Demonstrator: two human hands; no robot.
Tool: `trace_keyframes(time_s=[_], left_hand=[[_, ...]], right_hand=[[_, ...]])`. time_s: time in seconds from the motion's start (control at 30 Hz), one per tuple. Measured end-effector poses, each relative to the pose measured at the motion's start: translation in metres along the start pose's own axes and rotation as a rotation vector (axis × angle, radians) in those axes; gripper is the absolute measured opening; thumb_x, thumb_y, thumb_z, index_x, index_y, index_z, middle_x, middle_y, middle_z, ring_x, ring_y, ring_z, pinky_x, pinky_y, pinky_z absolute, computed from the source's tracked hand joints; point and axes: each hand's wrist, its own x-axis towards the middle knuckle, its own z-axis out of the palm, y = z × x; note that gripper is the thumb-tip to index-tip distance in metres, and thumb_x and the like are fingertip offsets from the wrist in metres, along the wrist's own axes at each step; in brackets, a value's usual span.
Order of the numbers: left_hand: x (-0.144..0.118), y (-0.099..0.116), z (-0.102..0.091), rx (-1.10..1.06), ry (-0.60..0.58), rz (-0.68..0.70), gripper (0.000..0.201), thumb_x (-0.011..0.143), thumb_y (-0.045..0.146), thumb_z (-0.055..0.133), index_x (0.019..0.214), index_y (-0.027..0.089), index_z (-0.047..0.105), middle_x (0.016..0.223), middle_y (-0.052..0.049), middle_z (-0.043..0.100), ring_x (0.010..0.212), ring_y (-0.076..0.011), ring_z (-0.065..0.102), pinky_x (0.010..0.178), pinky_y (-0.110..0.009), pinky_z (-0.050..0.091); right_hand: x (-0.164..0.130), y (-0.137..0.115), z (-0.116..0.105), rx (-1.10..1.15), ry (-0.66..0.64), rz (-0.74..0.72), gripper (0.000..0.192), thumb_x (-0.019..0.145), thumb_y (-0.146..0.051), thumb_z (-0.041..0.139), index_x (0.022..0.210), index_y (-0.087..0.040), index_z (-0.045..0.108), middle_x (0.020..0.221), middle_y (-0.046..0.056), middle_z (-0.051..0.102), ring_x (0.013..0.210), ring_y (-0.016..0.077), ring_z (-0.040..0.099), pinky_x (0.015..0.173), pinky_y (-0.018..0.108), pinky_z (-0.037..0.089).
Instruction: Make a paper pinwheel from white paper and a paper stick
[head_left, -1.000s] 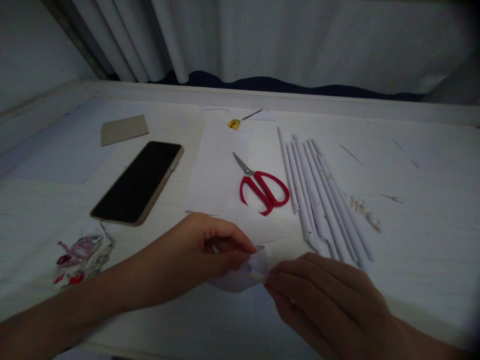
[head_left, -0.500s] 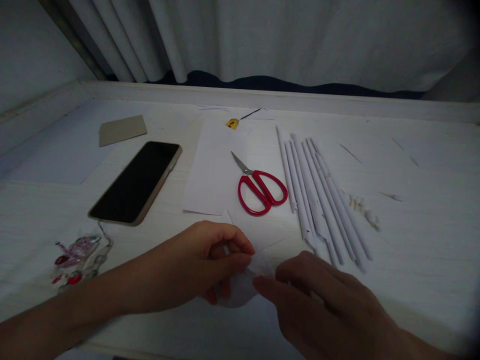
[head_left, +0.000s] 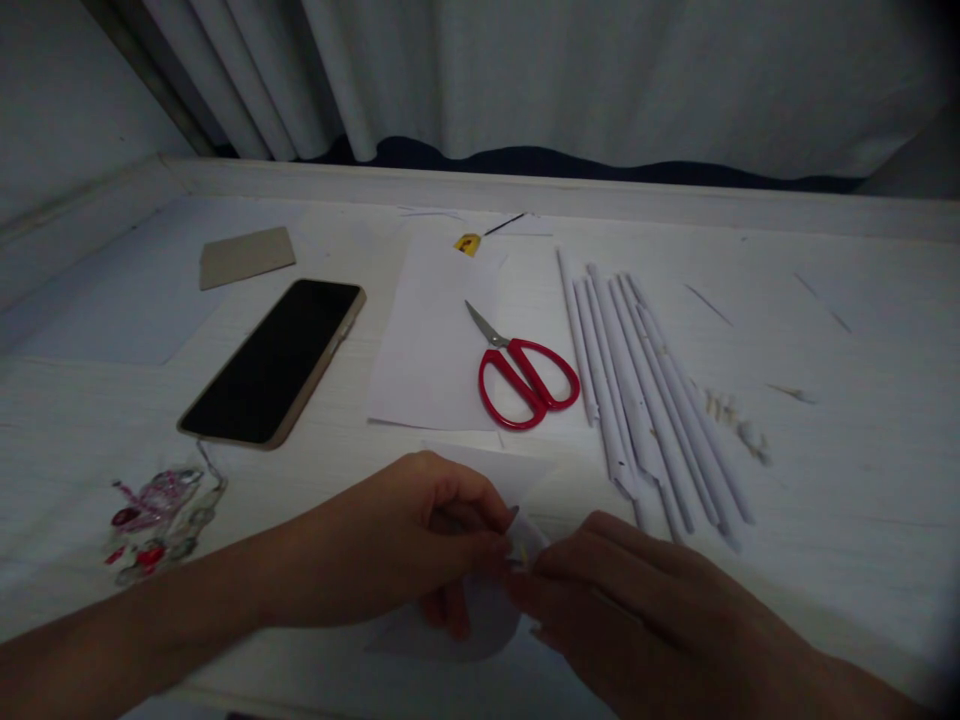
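Note:
A thin white sheet of paper (head_left: 487, 635) is between my hands near the front edge of the table, its near part curled downward. My left hand (head_left: 420, 530) is closed on it, thumb and forefinger pinching a small curled part. From the other side my right hand (head_left: 660, 610) grips the paper with its fingers bent together; its fingertips almost meet the left thumb. Just beyond the hands lie red-handled scissors (head_left: 527, 372), blades a little apart, partly over a flat white sheet (head_left: 427, 350). Several rolled paper sticks (head_left: 637, 400) lie side by side to their right.
On the left are a dark-screened phone (head_left: 274, 360) with a beaded strap (head_left: 154, 505) and a piece of grey cardboard (head_left: 247, 258). A small yellow item (head_left: 467, 244) lies at the back. Thin scraps (head_left: 739, 425) are at the right. A curtain (head_left: 600, 80) hangs behind the ledge.
The paper between my hands has shifted and now shows more of its spread below the fingers and beyond them. My right hand has closed in nearer to the left fingertips.

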Motion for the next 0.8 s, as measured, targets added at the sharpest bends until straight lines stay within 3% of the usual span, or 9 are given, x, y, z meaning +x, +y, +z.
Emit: trace_keyframes(time_s=[0.17,0.33,0.4,0.6,0.7,0.8], left_hand=[[0.0017,-0.0008,-0.0004,-0.06,-0.011,-0.035,0.01,0.074,0.024,0.056,0.082,0.018,0.055,0.068,0.004,0.064,0.047,-0.0065,0.057,0.043,-0.013,0.041],[0.0026,-0.0029,-0.0006,-0.08,-0.004,-0.01,0.009,0.077,0.027,0.054,0.08,0.018,0.054,0.065,0.005,0.063,0.05,-0.0074,0.058,0.044,-0.014,0.042],[0.0028,-0.0037,-0.0004,-0.078,0.003,-0.001,0.01,0.078,0.028,0.054,0.079,0.018,0.054,0.064,0.005,0.062,0.053,-0.0081,0.059,0.045,-0.014,0.042],[0.0013,-0.0049,-0.0011,-0.061,-0.007,0.042,0.01,0.079,0.027,0.054,0.079,0.018,0.056,0.063,0.006,0.06,0.051,-0.0059,0.055,0.043,-0.012,0.042],[0.0008,-0.0046,-0.0011,-0.05,-0.015,0.07,0.008,0.079,0.026,0.053,0.079,0.018,0.057,0.059,0.007,0.058,0.048,-0.0043,0.053,0.043,-0.011,0.042],[0.0006,-0.0043,-0.0009,-0.052,-0.023,0.065,0.007,0.079,0.024,0.054,0.08,0.018,0.057,0.062,0.007,0.059,0.049,-0.0043,0.053,0.044,-0.011,0.042]], right_hand=[[0.0045,-0.005,-0.0048,0.065,0.094,0.184,0.039,0.092,-0.02,0.032,0.069,-0.019,0.064,0.062,0.001,0.066,0.054,0.013,0.061,0.049,0.022,0.051],[0.0048,-0.0019,-0.0046,0.085,-0.019,0.045,0.038,0.091,-0.013,0.032,0.076,-0.017,0.066,0.071,0.002,0.069,0.064,0.0151,0.061,0.058,0.025,0.052],[0.003,-0.0012,-0.004,0.091,-0.009,0.03,0.032,0.089,-0.012,0.036,0.079,-0.016,0.066,0.073,0.002,0.069,0.066,0.0159,0.061,0.059,0.026,0.051],[-0.002,-0.0009,-0.0054,0.194,-0.044,0.092,0.024,0.086,-0.009,0.042,0.089,-0.014,0.065,0.083,0.005,0.069,0.073,0.0178,0.062,0.067,0.029,0.051],[-0.003,0.0006,-0.006,0.345,-0.098,0.127,0.017,0.08,-0.009,0.052,0.09,-0.015,0.064,0.082,0.004,0.068,0.072,0.0154,0.06,0.066,0.024,0.052],[-0.0021,0.0033,-0.005,0.451,-0.084,0.171,0.023,0.072,-0.004,0.059,0.091,-0.016,0.063,0.082,0.002,0.067,0.073,0.0136,0.06,0.066,0.019,0.052]])
